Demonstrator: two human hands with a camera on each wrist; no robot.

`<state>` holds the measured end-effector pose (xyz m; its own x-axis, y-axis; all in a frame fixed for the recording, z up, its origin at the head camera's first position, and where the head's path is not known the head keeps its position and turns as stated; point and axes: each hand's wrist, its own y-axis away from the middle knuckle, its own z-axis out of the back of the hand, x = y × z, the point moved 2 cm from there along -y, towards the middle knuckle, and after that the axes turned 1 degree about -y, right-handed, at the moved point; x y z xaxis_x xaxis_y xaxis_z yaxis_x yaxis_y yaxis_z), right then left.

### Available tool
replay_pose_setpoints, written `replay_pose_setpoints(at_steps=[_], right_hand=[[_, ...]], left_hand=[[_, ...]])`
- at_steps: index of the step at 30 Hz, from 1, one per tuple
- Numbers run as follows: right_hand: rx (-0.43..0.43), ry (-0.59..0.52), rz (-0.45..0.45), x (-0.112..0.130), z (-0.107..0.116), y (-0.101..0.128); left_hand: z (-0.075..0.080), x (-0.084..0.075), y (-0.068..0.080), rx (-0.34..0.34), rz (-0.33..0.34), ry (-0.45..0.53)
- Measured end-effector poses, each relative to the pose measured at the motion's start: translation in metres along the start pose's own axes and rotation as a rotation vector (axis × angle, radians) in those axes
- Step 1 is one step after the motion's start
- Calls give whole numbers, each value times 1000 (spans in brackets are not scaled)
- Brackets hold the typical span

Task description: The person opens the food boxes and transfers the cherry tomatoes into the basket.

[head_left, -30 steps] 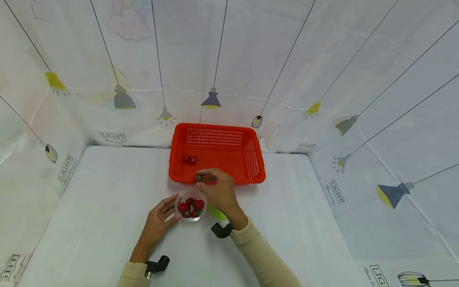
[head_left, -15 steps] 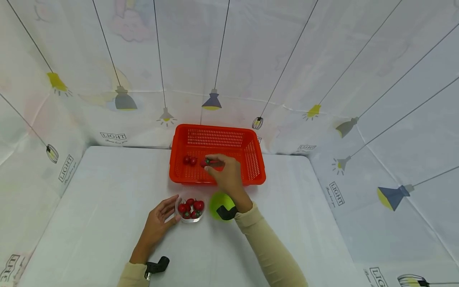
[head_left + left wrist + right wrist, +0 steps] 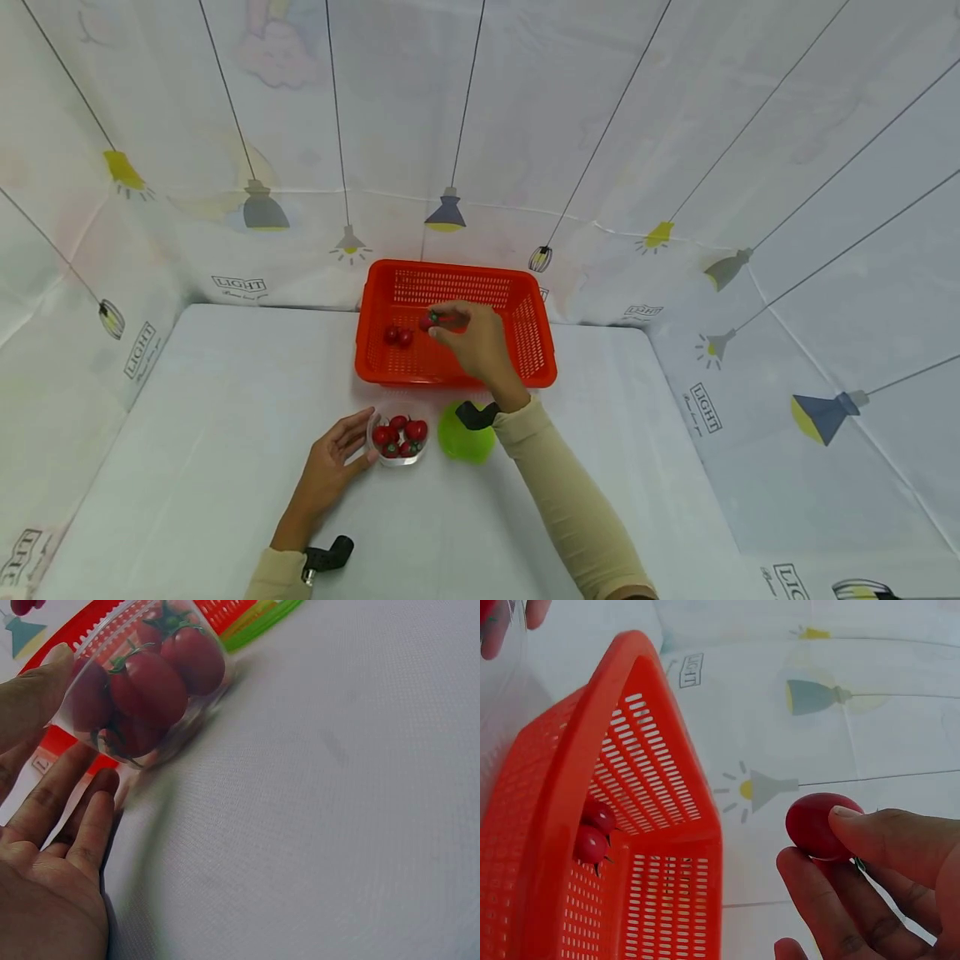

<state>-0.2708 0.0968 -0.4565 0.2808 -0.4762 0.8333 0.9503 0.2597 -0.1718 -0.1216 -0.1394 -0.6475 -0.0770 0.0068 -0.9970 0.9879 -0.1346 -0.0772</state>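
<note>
My right hand [image 3: 476, 340] pinches a red cherry tomato [image 3: 816, 825] with a green stem between thumb and fingertips, above the red plastic basket [image 3: 547, 333]. Two more cherry tomatoes [image 3: 592, 829] lie together inside the basket, on its left side in the head view. My left hand [image 3: 335, 454] rests beside a clear plastic container [image 3: 204, 724], its fingers fairly straight and loosely spread. The thumb [image 3: 41, 686] overlaps the container's side in the left wrist view. Several red tomatoes [image 3: 150, 686] with green stems fill the container, which stands on the table in front of the basket.
A lime-green round lid or dish [image 3: 467, 442] lies right of the container, partly beneath the right wrist's black camera mount [image 3: 477, 416]. The white-covered table [image 3: 225, 400] meets a lamp-printed fabric wall [image 3: 420, 150] just behind the basket.
My right hand has carried the cherry tomato from over the basket's front rim away from me, over its inside, uncovering the green lid or dish. The left hand stays beside the container.
</note>
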Motion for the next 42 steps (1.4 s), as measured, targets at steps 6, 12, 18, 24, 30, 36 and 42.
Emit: replay_pose_setpoints(at_steps=[6,12,18,24,30,36,42], right_hand=[[62,14,-14,2,-1,-12],[154,-32,-77,-7,-4,-28],[213,-54,-104,-22,-9,-45],[234,-40,-149,-35,-15,-61],[267,-32,-207,-48,-22,-74],[329,-14,-252,-65,-32,-88],[372,-19,-320,-84,-39,-99]], left_hand=[[0,0,-1,4,-23,2],[0,0,-1,3,-1,-1],[-1,-2,0,-10,46,3],[-1,-2,0,-14,48,-3],[-1,0,1,-12,69,2],[0,-2,1,-20,83,24],[1,-1,0,-13,64,15]])
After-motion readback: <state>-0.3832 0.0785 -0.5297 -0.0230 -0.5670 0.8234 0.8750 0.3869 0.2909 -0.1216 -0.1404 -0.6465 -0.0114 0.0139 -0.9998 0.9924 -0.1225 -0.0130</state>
